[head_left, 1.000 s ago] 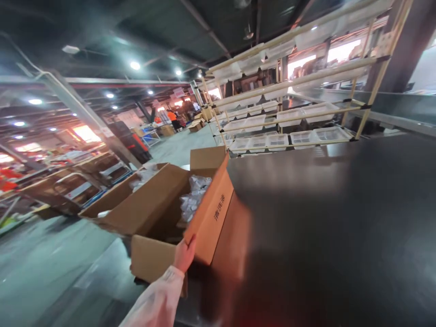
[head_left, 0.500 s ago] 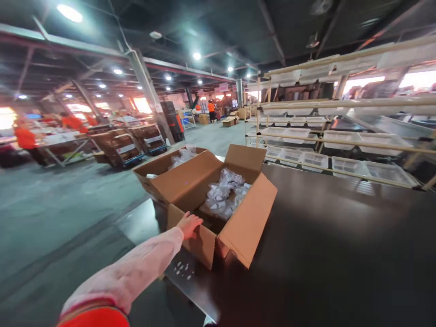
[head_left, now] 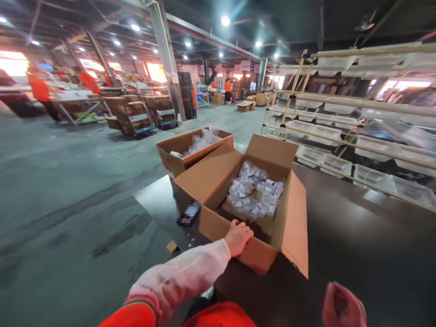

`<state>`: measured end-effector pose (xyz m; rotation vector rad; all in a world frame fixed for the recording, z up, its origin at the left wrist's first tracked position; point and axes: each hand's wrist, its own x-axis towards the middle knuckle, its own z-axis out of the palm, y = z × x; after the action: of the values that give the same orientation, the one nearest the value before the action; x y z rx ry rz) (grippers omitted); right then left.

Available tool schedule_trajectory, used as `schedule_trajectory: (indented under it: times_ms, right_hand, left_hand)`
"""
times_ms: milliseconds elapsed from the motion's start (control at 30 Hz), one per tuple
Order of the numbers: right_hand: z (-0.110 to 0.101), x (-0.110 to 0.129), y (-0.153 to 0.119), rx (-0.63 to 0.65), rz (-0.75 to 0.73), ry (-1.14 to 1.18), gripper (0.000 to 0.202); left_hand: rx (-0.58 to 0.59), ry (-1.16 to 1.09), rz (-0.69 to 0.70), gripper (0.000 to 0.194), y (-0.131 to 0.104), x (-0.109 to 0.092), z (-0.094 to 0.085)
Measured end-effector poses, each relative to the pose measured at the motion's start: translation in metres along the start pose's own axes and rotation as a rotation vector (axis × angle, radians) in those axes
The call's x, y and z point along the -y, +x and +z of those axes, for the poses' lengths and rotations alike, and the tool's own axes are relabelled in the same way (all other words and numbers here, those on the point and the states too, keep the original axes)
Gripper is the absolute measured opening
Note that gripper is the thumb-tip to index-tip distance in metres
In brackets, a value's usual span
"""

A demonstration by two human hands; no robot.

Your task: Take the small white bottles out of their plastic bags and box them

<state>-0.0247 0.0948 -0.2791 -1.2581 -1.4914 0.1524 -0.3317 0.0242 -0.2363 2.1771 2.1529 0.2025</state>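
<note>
An open cardboard box [head_left: 218, 225] stands on the dark tabletop with its flaps spread. Inside lie several clear plastic bags of small white pieces [head_left: 254, 190]. My left hand [head_left: 238, 237], in a whitish sleeve, grips the near wall of this box, with fingers hooked over the top edge. Low on the right, my right hand [head_left: 343, 305] hovers apart from the box, fingers curled in to the thumb; nothing shows in it. Its wrist is cut off by the frame.
A second open carton [head_left: 170, 159] with clear plastic sits behind the left flap. A pixelated phone-like object [head_left: 189, 213] lies by the box on the dark table [head_left: 361, 236]. Racks of white bins [head_left: 374, 147] stand beyond. Loaded trolleys [head_left: 131, 116] and people in orange [head_left: 39, 88] are farther off.
My left hand has gone from the near flap to the box's near wall, and that flap no longer sticks out. My right hand has come into view. The camera view has turned left and down.
</note>
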Motion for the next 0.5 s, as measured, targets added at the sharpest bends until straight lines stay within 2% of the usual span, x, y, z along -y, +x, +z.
schedule_trajectory:
  times_ms: [33,67,167,233,267,333,400,433,500]
  right_hand:
    - [0.015,0.023,0.003,0.011,-0.084,0.038,0.019]
    - [0.027,0.046,0.004,0.109,-0.181,0.107,0.019]
    - [0.052,0.107,-0.003,0.522,-0.318,0.239,0.021]
    - [0.056,0.134,-0.018,0.822,-0.36,0.165,0.022]
    - [0.055,0.142,-0.026,0.955,-0.367,0.077,0.021]
    - [0.05,0.152,-0.042,1.146,-0.343,-0.129,0.017]
    - [0.045,0.154,-0.05,1.234,-0.296,-0.266,0.01]
    - [0.043,0.153,-0.05,1.262,-0.275,-0.298,0.014]
    - [0.04,0.151,-0.044,1.321,-0.248,-0.323,0.021]
  left_hand:
    - [0.015,0.011,0.031,0.021,-0.009,-0.003,-0.002]
    - [0.038,0.022,0.073,0.024,-0.02,-0.004,-0.005]
    - [0.144,0.0,0.258,0.045,-0.056,0.007,-0.022]
    - [0.208,-0.061,0.38,0.056,-0.077,0.026,-0.037]
    - [0.227,-0.077,0.394,0.054,-0.085,0.037,-0.044]
    - [0.258,-0.037,0.274,0.042,-0.096,0.062,-0.059]
    - [0.327,0.04,0.08,0.032,-0.1,0.085,-0.073]
    - [0.37,0.052,0.025,0.029,-0.1,0.094,-0.08]
    - [0.449,-0.015,0.063,0.028,-0.095,0.11,-0.094]
